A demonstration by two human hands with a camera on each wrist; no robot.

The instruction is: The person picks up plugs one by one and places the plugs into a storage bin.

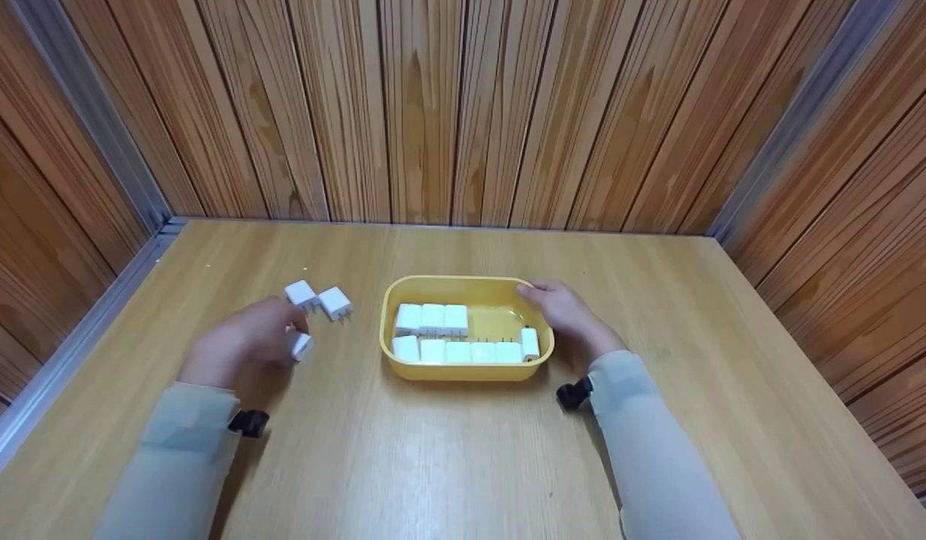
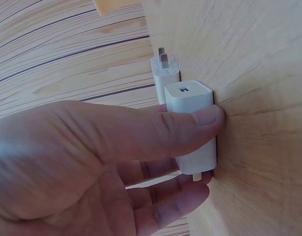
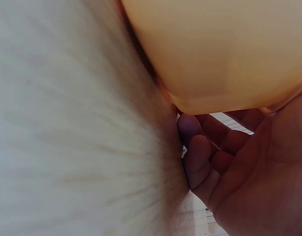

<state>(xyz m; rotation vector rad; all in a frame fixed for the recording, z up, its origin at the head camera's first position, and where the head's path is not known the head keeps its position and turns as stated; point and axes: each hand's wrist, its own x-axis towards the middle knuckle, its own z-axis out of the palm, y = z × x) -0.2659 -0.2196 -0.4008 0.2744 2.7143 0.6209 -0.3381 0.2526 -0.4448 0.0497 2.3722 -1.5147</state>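
Observation:
My left hand [image 1: 245,337] pinches a white charger plug [image 2: 190,132] between thumb and fingers, close against the tabletop at the left. A small port shows on one end of that plug, and a metal prong at the other. Just beyond it lie two more white plugs [image 1: 335,302], prongs showing. At the middle stands a yellow basin [image 1: 467,373] holding white plugs [image 1: 433,319] in two rows, with one plug [image 1: 530,343] upright at the right end. My right hand [image 1: 572,315] grips the basin's right rim, thumb on top, fingers curled beneath the wall in the right wrist view.
The wooden table [image 1: 448,465] meets a wood-panelled wall [image 1: 418,112] at the back. Panelled sides with metal frame strips [image 1: 95,112] close in left and right. Tiny white specks [image 1: 305,268] lie on the tabletop at the back left.

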